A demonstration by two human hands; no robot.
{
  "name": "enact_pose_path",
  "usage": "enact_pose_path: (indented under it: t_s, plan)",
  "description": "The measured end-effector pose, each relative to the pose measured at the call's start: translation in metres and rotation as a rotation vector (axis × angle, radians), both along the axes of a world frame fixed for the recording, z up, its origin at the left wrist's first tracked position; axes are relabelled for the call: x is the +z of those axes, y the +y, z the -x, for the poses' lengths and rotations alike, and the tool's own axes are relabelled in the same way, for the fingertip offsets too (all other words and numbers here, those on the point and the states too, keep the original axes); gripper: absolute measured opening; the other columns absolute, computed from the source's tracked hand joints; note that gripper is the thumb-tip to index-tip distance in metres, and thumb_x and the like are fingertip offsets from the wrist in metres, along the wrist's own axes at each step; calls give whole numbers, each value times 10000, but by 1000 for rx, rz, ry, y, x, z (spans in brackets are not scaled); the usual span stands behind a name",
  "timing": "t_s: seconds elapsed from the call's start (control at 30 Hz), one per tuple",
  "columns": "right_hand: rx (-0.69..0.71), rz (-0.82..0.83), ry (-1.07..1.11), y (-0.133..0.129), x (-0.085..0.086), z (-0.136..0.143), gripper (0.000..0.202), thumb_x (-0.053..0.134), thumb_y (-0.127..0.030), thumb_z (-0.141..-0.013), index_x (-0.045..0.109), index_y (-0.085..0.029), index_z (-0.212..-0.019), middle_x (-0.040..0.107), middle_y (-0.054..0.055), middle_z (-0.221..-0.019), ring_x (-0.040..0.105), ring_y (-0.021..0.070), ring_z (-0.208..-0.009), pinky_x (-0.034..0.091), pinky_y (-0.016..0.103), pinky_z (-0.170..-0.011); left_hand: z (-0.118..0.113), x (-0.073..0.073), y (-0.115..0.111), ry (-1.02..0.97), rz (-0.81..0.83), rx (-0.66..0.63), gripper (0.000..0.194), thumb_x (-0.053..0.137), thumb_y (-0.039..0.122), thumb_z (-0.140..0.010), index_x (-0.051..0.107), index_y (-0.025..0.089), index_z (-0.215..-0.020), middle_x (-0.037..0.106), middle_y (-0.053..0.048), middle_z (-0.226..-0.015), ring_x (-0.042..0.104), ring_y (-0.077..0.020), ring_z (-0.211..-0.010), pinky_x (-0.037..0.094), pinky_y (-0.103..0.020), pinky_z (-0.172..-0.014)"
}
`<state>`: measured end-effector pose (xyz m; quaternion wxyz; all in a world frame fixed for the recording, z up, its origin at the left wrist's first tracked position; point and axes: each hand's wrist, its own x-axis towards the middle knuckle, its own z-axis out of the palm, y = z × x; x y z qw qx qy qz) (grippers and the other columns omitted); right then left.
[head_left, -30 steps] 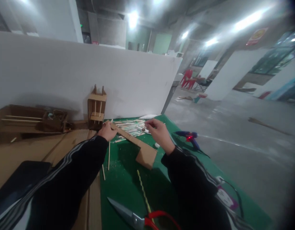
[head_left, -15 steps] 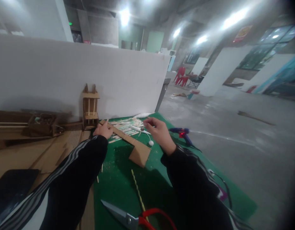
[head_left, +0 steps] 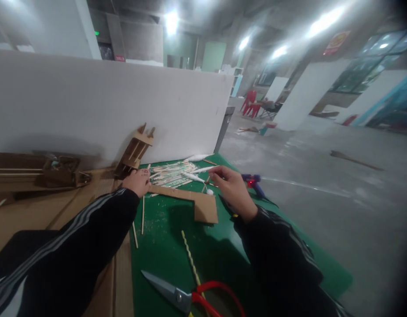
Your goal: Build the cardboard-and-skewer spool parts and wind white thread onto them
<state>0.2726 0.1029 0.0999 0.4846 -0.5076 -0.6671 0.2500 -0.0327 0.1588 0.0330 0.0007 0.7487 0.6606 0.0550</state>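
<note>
My left hand (head_left: 136, 181) is closed at the lower end of a small cardboard tower (head_left: 134, 152) with wooden rods, which leans to the right; its fingertips are partly hidden. Beside that hand, the narrow end of an L-shaped cardboard piece (head_left: 205, 208) lies over the green table. My right hand (head_left: 232, 190) has thumb and forefinger pinched together above the table. Something small and thin is at its fingertips, too small to name. Close below them is a white ball-like tip (head_left: 210, 192). Thin wooden sticks (head_left: 172, 174) lie in a spread pile between the hands.
Red-handled scissors (head_left: 178, 297) lie at the front, over a twisted yellowish stick (head_left: 190, 255). A blue glue gun (head_left: 254, 185) with a red light sits at the right edge. A white panel (head_left: 177, 110) stands behind; brown cardboard (head_left: 100, 237) covers the left.
The cardboard tower has gone from upright to leaning right. My left hand has shifted slightly left and down. The L-shaped cardboard has turned and moved right; my right hand has moved right and down.
</note>
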Motion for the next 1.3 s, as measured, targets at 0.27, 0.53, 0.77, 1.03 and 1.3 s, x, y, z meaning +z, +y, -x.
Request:
enact_pose_path:
  t_s: [0.27,0.53,0.77,1.03,1.3]
  plan:
    - [99,129,84,3,-34,1,235,626,-381,-802,667,-161,-875,645,18,-705,585,161,-647,469,282,-612,22,1,-50,-21,173,-269,271,564,326,-927,597,156,-1135,634,-80,-1133,637,-208,-959,537,-417,-828]
    - [234,264,191,11,-78,23,185,645,-327,-856,642,-142,-869,642,2,-764,615,143,-715,507,296,-693,41,4,-106,-220,219,-311,289,367,306,-950,586,215,-1113,710,-54,-928,665,-214,-840,489,-308,-738]
    - [341,398,267,14,-113,31,240,570,-308,-943,595,-139,-1111,638,58,-1054,645,168,-864,557,347,-748,79,6,-130,-344,282,-360,408,512,229,-796,582,207,-1198,697,-55,-1046,650,-199,-916,502,-272,-808]
    - [370,425,356,16,-126,29,262,573,-308,-941,585,-143,-1144,627,68,-1101,641,183,-909,554,370,-780,87,9,-122,-313,340,-371,235,553,284,-793,679,217,-980,720,-32,-950,653,-193,-849,488,-266,-763]
    - [368,443,394,18,-132,26,264,574,-305,-940,584,-146,-1152,623,71,-1119,639,188,-927,553,376,-791,89,19,-115,-152,326,-359,170,548,322,-809,629,194,-732,669,-25,-730,607,-187,-685,402,-264,-621]
